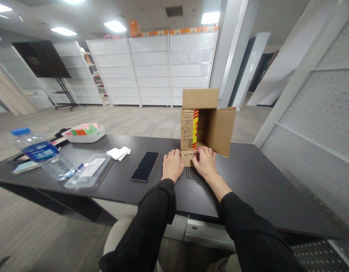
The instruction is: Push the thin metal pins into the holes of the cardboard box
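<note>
A cardboard box (186, 130) stands on the dark table with its open side partly facing me. One flap (188, 163) juts towards me with a row of small dark heads in it, and several thin metal shafts (189, 173), like screws or nails, show below its edge. My left hand (173, 165) is closed at the flap's left edge, fingers curled over. At the right end of the row, my right hand (205, 161) is pinched against the flap; whatever lies between its fingertips is hidden. More dark heads dot the box's left side panel.
Left of my hands lie a phone (145, 166), white tissue (119, 153) and a clear plastic case (90, 170). A water bottle (44, 153) and a white tray (85, 136) with colourful packets stand farther left. A perforated panel (318, 143) rises on the right.
</note>
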`<state>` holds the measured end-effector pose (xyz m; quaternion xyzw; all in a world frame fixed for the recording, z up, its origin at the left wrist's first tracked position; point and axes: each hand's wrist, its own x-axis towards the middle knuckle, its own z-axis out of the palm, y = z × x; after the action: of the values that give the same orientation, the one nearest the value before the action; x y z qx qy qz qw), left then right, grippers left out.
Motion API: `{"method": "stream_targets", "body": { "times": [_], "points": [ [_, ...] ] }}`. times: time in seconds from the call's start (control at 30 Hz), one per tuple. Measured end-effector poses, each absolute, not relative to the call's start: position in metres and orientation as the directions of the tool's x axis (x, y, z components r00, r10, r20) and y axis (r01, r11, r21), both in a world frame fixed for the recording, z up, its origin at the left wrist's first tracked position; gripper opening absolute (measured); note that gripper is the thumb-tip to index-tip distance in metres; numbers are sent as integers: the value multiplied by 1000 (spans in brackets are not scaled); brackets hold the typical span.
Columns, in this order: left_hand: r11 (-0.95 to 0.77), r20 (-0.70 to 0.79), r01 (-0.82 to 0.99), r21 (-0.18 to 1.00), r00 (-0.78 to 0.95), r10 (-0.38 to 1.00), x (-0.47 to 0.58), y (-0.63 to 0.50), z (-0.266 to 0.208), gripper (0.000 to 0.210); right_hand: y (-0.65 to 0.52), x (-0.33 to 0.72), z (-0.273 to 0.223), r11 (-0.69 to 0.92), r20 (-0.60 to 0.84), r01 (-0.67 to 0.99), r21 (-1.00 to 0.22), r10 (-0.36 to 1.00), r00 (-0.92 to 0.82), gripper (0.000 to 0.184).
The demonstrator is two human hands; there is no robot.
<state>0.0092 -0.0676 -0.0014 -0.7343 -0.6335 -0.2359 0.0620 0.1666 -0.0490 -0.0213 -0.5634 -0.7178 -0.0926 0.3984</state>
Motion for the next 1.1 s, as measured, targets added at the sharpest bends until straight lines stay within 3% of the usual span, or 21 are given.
{"method": "stream_targets", "body": {
  "times": [1.1],
  "points": [
    [-186,414,957,221,80,907,9,-69,-1,16,-51,167,-17,395,687,848,-353,725,-52,5]
  ]
}}
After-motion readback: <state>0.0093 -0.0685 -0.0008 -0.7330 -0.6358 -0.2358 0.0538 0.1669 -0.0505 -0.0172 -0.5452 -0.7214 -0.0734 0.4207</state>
